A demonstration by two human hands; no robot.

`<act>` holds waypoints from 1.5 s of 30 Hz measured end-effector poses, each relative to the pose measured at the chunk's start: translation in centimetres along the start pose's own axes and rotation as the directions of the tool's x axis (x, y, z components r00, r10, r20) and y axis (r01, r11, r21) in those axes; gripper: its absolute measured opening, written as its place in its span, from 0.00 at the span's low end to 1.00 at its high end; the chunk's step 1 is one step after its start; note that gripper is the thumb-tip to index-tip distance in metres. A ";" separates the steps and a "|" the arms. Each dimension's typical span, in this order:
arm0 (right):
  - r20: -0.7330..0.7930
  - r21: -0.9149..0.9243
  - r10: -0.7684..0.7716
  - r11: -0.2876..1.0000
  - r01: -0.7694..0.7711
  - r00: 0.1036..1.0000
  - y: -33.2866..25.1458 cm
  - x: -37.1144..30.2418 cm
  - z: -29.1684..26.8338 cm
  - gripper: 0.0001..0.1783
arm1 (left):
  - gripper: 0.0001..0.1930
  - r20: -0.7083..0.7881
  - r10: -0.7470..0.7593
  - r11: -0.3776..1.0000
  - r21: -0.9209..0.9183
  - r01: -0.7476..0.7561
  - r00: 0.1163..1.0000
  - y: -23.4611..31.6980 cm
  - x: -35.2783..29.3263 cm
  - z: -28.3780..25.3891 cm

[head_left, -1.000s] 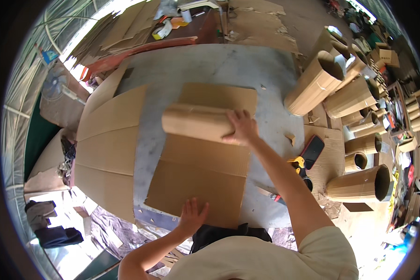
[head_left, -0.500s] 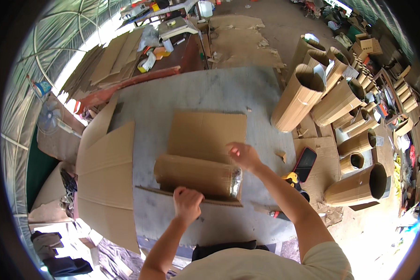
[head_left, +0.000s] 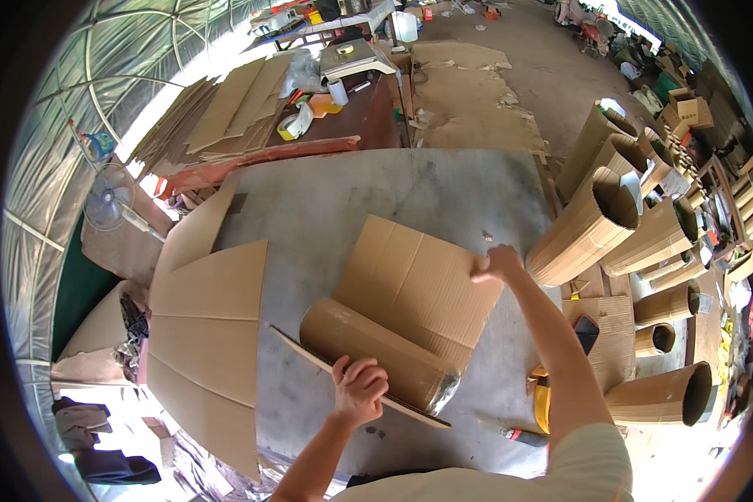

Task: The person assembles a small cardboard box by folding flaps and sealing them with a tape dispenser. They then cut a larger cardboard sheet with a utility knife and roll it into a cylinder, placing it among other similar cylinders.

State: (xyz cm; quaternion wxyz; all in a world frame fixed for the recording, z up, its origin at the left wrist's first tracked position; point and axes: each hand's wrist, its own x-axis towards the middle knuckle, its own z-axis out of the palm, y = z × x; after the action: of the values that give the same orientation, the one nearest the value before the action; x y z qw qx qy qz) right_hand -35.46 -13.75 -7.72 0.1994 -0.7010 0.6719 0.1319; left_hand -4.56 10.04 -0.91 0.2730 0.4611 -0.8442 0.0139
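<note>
A flat sheet of brown corrugated cardboard (head_left: 418,280) lies on a grey table (head_left: 343,197). Its near part is rolled around a brown cardboard tube (head_left: 376,351) that lies across it. My left hand (head_left: 360,391) presses on the near edge of the sheet, against the tube. My right hand (head_left: 498,263) grips the sheet's far right edge, with the arm stretched out over the table.
A stack of curved cardboard sheets (head_left: 205,335) hangs over the table's left side. Several rolled cardboard tubes (head_left: 594,226) stand at the right. A yellow tool (head_left: 542,402) and a dark phone-like object (head_left: 586,332) lie at the right edge. A cluttered bench (head_left: 335,92) stands behind.
The tube with the sheet wrapped on it has come nearer to me. My left hand shifted onto the near edge; my right hand moved from the tube out to the sheet's far right edge.
</note>
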 end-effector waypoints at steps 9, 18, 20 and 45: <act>-0.294 0.921 -0.191 0.204 0.331 0.936 -6.3 -22.9 9.9 0.53 | 0.28 -0.046 -0.619 0.639 -0.610 0.469 0.784 -6.7 5.6 9.5; -0.284 0.726 0.123 0.675 0.129 0.951 -21.2 -10.7 5.7 0.51 | 0.35 0.548 -0.517 0.377 -0.545 0.749 0.658 -12.5 15.8 6.5; -0.362 0.771 0.188 0.611 0.180 0.913 -21.0 -5.6 4.3 0.51 | 0.36 0.454 -0.522 0.549 -0.469 0.691 0.722 -13.5 18.1 5.1; -0.937 0.205 0.002 0.812 0.546 0.350 -6.2 -9.9 -13.3 0.16 | 0.36 -0.141 -0.498 0.845 0.143 0.516 0.856 -29.8 22.6 10.1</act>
State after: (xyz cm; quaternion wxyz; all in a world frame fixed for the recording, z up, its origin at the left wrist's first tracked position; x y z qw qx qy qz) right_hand -31.00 -10.98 9.20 -0.0091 -0.6863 0.5449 -0.4817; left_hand 4.70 -27.31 -5.59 0.2663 0.6887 -0.6733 0.0382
